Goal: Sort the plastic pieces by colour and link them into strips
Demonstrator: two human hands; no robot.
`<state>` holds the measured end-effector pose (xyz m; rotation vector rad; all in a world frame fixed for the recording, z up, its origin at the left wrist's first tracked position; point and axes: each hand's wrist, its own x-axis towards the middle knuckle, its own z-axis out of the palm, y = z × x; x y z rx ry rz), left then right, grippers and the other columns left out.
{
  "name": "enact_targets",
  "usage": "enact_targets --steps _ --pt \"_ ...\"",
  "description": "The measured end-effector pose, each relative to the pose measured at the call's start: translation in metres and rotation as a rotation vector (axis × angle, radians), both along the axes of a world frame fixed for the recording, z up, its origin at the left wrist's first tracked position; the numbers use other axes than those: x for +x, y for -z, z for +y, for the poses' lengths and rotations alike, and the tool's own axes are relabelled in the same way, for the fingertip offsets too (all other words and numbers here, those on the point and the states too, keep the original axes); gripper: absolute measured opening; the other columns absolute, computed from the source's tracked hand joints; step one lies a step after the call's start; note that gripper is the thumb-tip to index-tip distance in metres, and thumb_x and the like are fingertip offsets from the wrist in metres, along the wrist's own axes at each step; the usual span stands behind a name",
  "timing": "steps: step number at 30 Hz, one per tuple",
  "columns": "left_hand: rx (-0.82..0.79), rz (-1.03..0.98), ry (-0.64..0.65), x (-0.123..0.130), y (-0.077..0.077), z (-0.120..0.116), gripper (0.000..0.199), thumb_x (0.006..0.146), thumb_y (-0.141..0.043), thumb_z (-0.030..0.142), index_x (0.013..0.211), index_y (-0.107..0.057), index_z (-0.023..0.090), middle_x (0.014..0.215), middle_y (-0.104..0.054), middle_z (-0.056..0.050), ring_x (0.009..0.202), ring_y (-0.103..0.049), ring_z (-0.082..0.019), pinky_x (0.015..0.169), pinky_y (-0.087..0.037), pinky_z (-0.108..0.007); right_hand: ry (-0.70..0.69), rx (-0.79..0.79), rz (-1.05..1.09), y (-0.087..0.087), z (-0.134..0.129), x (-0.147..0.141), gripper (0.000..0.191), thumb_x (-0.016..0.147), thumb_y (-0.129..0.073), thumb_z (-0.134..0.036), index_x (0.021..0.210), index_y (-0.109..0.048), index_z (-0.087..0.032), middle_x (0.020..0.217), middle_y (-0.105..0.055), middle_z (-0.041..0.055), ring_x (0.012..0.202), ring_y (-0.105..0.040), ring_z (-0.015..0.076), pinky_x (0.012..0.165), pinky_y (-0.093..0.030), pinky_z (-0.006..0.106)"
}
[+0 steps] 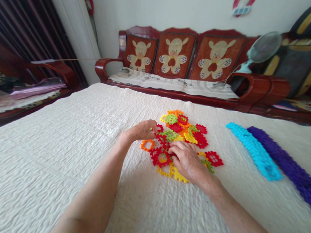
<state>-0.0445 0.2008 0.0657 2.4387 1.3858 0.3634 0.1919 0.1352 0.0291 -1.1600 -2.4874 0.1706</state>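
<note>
A loose pile of flat plastic interlocking tiles with toothed edges lies on the white quilted cover, in red, yellow, orange and green. At the pile's left side is my left hand (143,130), its fingers bent closed beside a red tile frame (159,128). A bit of green shows at those fingertips, too small to name. My right hand (186,159) rests over the near middle of the pile, fingers curled down by a red window tile (160,156); what they grip is hidden. An orange frame (147,145) lies below my left hand, and yellow tiles (179,175) lie partly under my right hand.
To the right lie a light-blue strip (255,151) and a longer purple strip (291,174), both bumpy, apparently joined tiles. The white quilted cover (65,138) spreads around the pile. Behind stand a wooden sofa (246,87) with bear cushions and a small fan (264,47).
</note>
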Motion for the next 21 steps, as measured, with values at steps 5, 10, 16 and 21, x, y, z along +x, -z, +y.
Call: enact_targets --steps 5,10,16,21 --pt "-0.028 -0.048 -0.005 -0.006 0.002 0.002 0.011 0.082 -0.056 0.028 0.088 -0.061 0.021 0.119 -0.063 -0.003 0.104 -0.059 -0.016 0.092 -0.043 -0.029 0.008 0.019 0.016 0.001 -0.001 -0.001 0.016 0.084 -0.051 -0.009 0.090 -0.061 -0.021 0.114 -0.063 0.0055 0.109 -0.053 0.0220 0.090 -0.033 0.038" --pt "-0.052 -0.098 -0.055 -0.015 -0.001 0.003 0.017 0.081 -0.058 0.032 0.093 -0.063 0.022 0.127 -0.059 -0.003 0.113 -0.056 -0.018 0.097 -0.040 -0.029 0.033 0.029 0.092 -0.002 0.002 -0.002 0.016 0.087 -0.045 -0.011 0.089 -0.057 -0.020 0.109 -0.065 0.0056 0.106 -0.054 0.0205 0.090 -0.031 0.037" --pt "-0.083 -0.125 -0.081 -0.023 -0.003 0.004 0.017 0.080 -0.059 0.034 0.090 -0.065 0.022 0.124 -0.061 -0.003 0.110 -0.057 -0.018 0.094 -0.042 -0.029 0.002 -0.011 0.019 -0.007 0.000 0.001 0.032 0.080 -0.049 -0.011 0.109 -0.058 -0.020 0.116 -0.064 0.0077 0.112 -0.051 0.0236 0.095 -0.031 0.041" --pt "-0.086 -0.118 -0.085 -0.021 -0.003 0.004 0.020 0.078 -0.058 0.035 0.092 -0.066 0.023 0.113 -0.066 -0.001 0.100 -0.059 -0.017 0.087 -0.043 -0.028 -0.078 -0.002 -0.096 -0.011 -0.008 -0.003 0.054 0.079 -0.044 -0.007 0.130 -0.051 -0.023 0.138 -0.053 0.0083 0.125 -0.043 0.0258 0.102 -0.027 0.049"
